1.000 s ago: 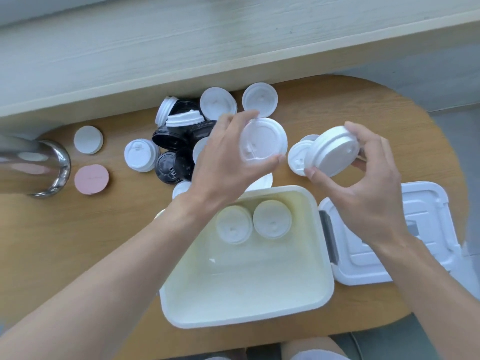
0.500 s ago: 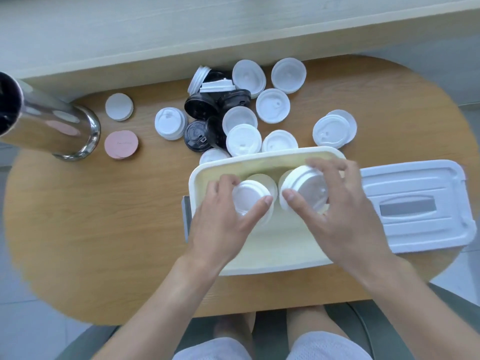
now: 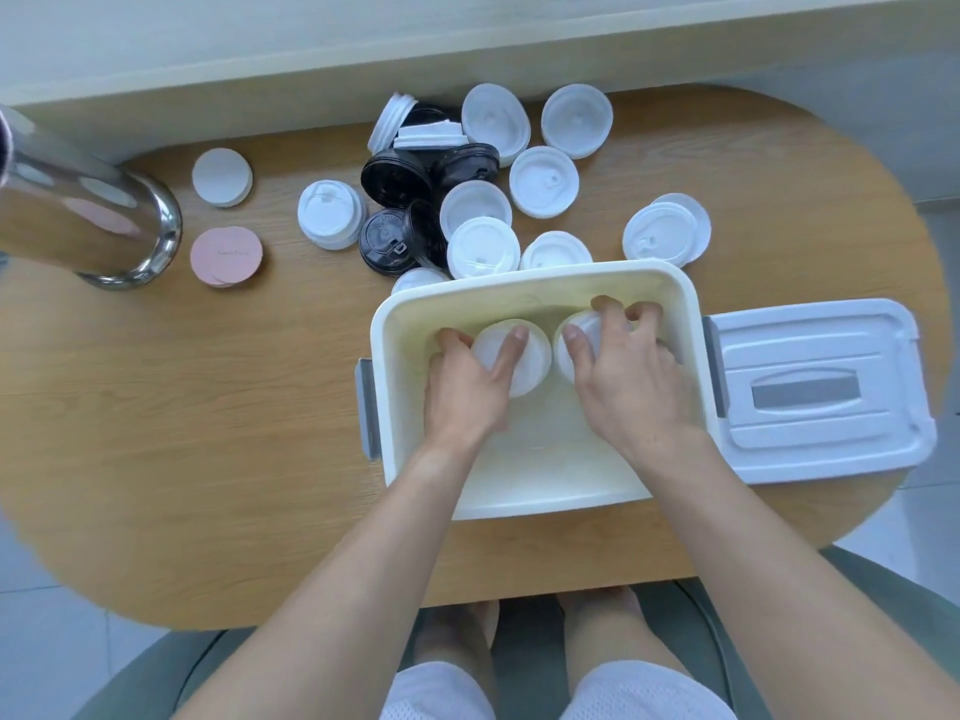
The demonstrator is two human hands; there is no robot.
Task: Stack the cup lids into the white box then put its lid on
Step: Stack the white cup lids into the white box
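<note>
The white box stands open on the wooden table, with both my hands reaching down inside it. My left hand grips a white cup lid on the left stack at the box's far wall. My right hand holds a white cup lid on the right stack beside it. The box lid, white with a grey handle recess, lies flat to the right of the box. Several loose white lids and black lids lie beyond the box.
A shiny steel cylinder lies at the far left. A pink disc and a white disc sit beside it. Two stacked white lids rest at the back right. A pale ledge runs behind the table.
Both hands have carried their lids from above the table down into the box onto the two stacks. The view has tilted downward and nearer.
</note>
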